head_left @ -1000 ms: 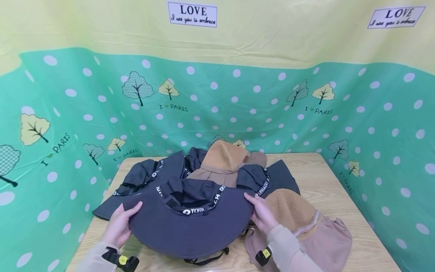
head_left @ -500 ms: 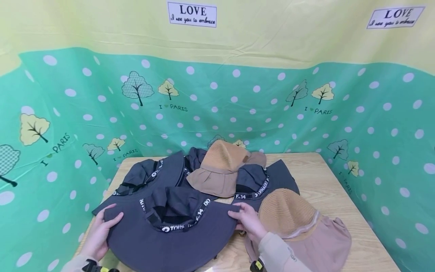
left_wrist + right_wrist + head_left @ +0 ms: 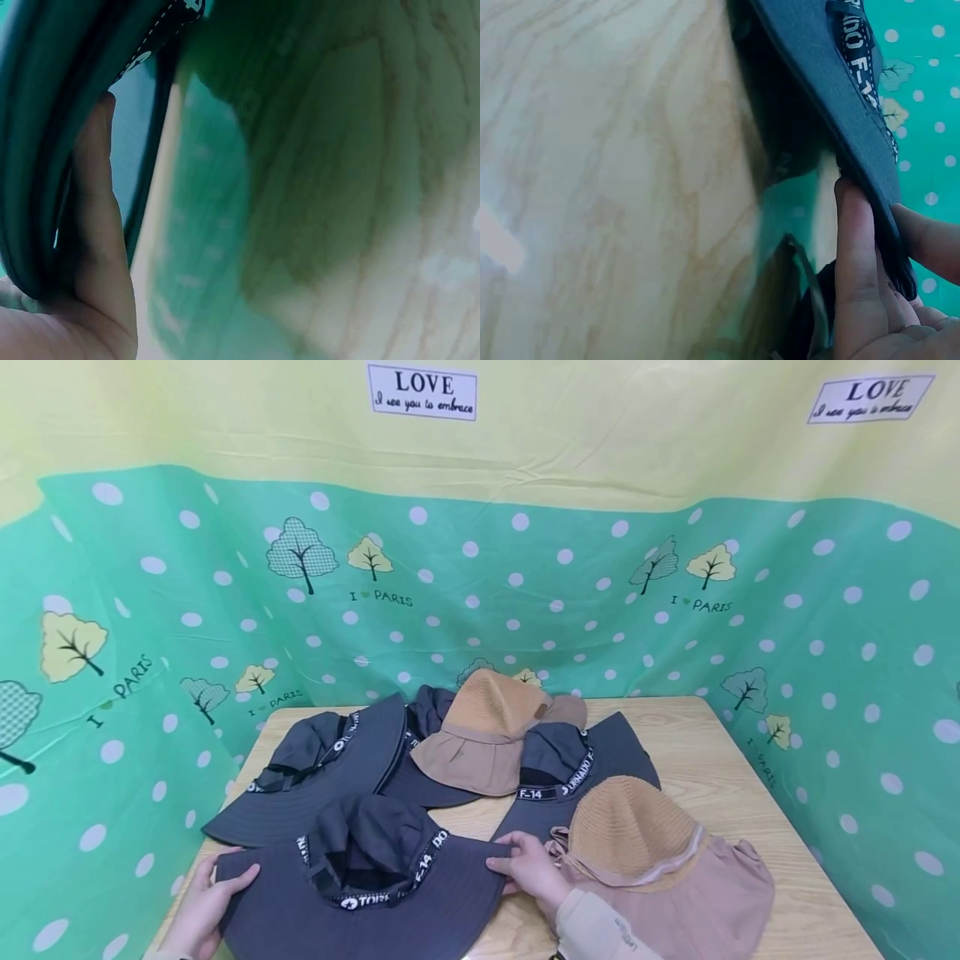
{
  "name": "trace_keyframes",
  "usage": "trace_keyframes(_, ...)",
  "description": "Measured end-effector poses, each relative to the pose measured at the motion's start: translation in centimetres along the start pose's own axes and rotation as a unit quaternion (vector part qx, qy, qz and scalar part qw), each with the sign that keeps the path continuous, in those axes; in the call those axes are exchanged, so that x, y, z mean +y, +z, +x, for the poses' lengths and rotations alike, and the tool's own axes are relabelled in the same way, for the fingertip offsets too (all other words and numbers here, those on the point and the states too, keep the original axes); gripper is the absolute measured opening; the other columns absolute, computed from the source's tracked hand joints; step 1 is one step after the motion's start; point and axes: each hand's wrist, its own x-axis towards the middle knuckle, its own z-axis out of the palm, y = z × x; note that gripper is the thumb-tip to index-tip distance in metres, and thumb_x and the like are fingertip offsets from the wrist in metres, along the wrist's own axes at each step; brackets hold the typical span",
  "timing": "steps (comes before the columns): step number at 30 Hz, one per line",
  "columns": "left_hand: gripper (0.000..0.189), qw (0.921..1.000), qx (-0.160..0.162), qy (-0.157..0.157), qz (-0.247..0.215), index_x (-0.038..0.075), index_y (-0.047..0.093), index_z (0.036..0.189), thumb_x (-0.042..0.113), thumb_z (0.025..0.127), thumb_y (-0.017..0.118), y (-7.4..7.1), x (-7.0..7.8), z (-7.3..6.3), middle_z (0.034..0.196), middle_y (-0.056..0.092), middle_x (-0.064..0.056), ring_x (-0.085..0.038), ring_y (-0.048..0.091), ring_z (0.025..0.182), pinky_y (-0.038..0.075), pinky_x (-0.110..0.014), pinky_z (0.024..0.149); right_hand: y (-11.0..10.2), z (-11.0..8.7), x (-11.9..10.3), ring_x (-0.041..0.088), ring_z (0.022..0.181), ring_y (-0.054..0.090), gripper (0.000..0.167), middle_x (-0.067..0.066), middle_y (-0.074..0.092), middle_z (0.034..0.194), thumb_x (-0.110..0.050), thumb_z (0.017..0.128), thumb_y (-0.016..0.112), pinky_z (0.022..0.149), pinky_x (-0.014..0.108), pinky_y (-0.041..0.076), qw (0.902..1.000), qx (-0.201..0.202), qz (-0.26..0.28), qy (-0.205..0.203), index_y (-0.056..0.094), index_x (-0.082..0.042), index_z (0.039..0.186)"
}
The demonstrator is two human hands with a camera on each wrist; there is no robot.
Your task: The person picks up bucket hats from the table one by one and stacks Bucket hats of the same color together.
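A dark grey wide-brimmed sun hat (image 3: pixel 360 918) with a black-and-white lettered band is held by its brim at the front of the table. My left hand (image 3: pixel 202 902) pinches the brim's left end, thumb on top and fingers beneath. At the brim's right end my right hand (image 3: pixel 528 868) grips the edge; in the right wrist view its thumb and fingers (image 3: pixel 855 255) press the fabric from both sides. The crown (image 3: pixel 367 835) stands up behind the band. In the left wrist view, the left-hand fingers (image 3: pixel 101 202) lie along the brim's underside.
Behind lie another dark hat (image 3: pixel 322 768) at left and a dark hat (image 3: pixel 558 760) right of centre. One tan knit-crowned hat (image 3: pixel 487 718) sits at the back, another tan hat (image 3: pixel 645 860) at front right. A polka-dot curtain (image 3: pixel 450 577) encloses the wooden table (image 3: pixel 720 760).
Both hands have moved left and toward the front, carrying the dark sun hat down and nearer to me. More of the hats behind it now shows. The other hats have stayed put.
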Motion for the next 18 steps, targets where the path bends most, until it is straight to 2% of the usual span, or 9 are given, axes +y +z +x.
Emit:
trace_keyframes(4, 0.059, 1.0000, 0.000, -0.005, -0.002, 0.013, 0.032, 0.135, 0.026, 0.093, 0.071, -0.3, -0.6, 0.3, 0.090, 0.058, 0.019, -0.002, 0.065, 0.079, 0.059, -0.029, 0.078, 0.2, 0.0, 0.4, 0.017, 0.063, 0.069, 0.027, 0.009, 0.071, 0.081, 0.003, 0.087, 0.066, 0.056, 0.036, 0.061, 0.9999, -0.004, -0.009, -0.001, 0.054, 0.012, 0.110)
trace_keyframes(5, 0.065, 1.0000, 0.003, -0.006, 0.002, 0.008, 0.030, 0.138, 0.025, 0.091, 0.072, -0.4, -0.7, 0.4, 0.093, 0.060, 0.013, -0.003, 0.065, 0.078, 0.059, -0.030, 0.078, 0.2, -0.1, 0.5, 0.016, 0.061, 0.068, 0.027, 0.009, 0.071, 0.081, 0.003, 0.087, 0.067, 0.055, 0.036, 0.061, 0.9999, -0.004, -0.012, -0.002, 0.055, 0.011, 0.109)
trace_keyframes(7, 0.077, 0.9998, 0.009, -0.006, 0.014, 0.001, 0.023, 0.144, 0.025, 0.090, 0.074, -0.4, -1.0, 0.5, 0.109, 0.062, -0.012, -0.003, 0.064, 0.078, 0.059, -0.030, 0.076, 0.3, -0.1, 0.8, 0.015, 0.058, 0.067, 0.027, 0.007, 0.071, 0.079, 0.002, 0.086, 0.068, 0.053, 0.035, 0.060, 0.9998, -0.003, -0.018, -0.004, 0.056, 0.011, 0.108)
trace_keyframes(8, 0.082, 0.9996, 0.012, -0.007, 0.024, 0.000, 0.020, 0.146, 0.025, 0.090, 0.074, -0.4, -1.2, 0.6, 0.121, 0.056, -0.023, -0.004, 0.063, 0.079, 0.058, -0.029, 0.076, 0.4, -0.1, 0.9, 0.014, 0.057, 0.065, 0.027, 0.006, 0.070, 0.077, 0.002, 0.085, 0.068, 0.052, 0.034, 0.060, 0.9998, -0.001, -0.021, -0.005, 0.056, 0.011, 0.108)
trace_keyframes(10, 0.090, 0.9984, 0.018, -0.003, 0.053, -0.003, 0.013, 0.150, 0.026, 0.091, 0.073, -0.3, -1.5, 0.7, 0.143, 0.032, -0.039, -0.020, 0.064, 0.094, 0.056, -0.030, 0.077, 0.4, -0.2, 1.1, 0.011, 0.054, 0.062, 0.027, 0.004, 0.068, 0.075, 0.001, 0.084, 0.069, 0.049, 0.031, 0.058, 0.9994, 0.005, -0.034, -0.007, 0.057, 0.010, 0.107)
trace_keyframes(12, 0.093, 0.9958, 0.028, 0.000, 0.087, -0.004, 0.008, 0.152, 0.026, 0.092, 0.071, -0.1, -1.8, 0.7, 0.155, 0.005, -0.041, -0.038, 0.054, 0.116, 0.052, -0.036, 0.089, 0.4, -0.2, 1.3, 0.008, 0.051, 0.058, 0.028, 0.002, 0.065, 0.073, 0.000, 0.083, 0.071, 0.046, 0.028, 0.056, 0.9987, 0.014, -0.048, -0.009, 0.058, 0.010, 0.106)
trace_keyframes(15, 0.092, 0.9886, 0.045, 0.009, 0.143, -0.006, 0.007, 0.152, 0.028, 0.093, 0.069, 0.0, -2.2, 0.7, 0.153, 0.000, -0.043, -0.056, 0.020, 0.136, 0.039, -0.051, 0.102, 0.4, -0.2, 1.7, 0.006, 0.046, 0.053, 0.028, 0.001, 0.060, 0.069, -0.002, 0.081, 0.073, 0.043, 0.026, 0.053, 0.9970, 0.022, -0.073, -0.014, 0.060, 0.009, 0.104)
trace_keyframes(17, 0.089, 0.9835, 0.057, 0.013, 0.171, -0.007, 0.009, 0.150, 0.027, 0.093, 0.067, 0.0, -2.3, 0.7, 0.152, 0.003, -0.043, -0.056, 0.019, 0.136, 0.034, -0.056, 0.105, 0.4, -0.2, 1.8, 0.005, 0.042, 0.051, 0.029, 0.000, 0.057, 0.066, -0.002, 0.080, 0.075, 0.041, 0.026, 0.052, 0.9953, 0.025, -0.092, -0.019, 0.061, 0.008, 0.103)
trace_keyframes(18, 0.088, 0.9817, 0.058, 0.017, 0.181, -0.008, 0.010, 0.150, 0.027, 0.093, 0.067, 0.0, -2.4, 0.7, 0.151, 0.005, -0.044, -0.057, 0.022, 0.134, 0.036, -0.056, 0.104, 0.4, -0.2, 1.9, 0.005, 0.041, 0.050, 0.029, 0.000, 0.056, 0.065, -0.003, 0.079, 0.075, 0.041, 0.026, 0.052, 0.9942, 0.026, -0.102, -0.022, 0.061, 0.008, 0.103)
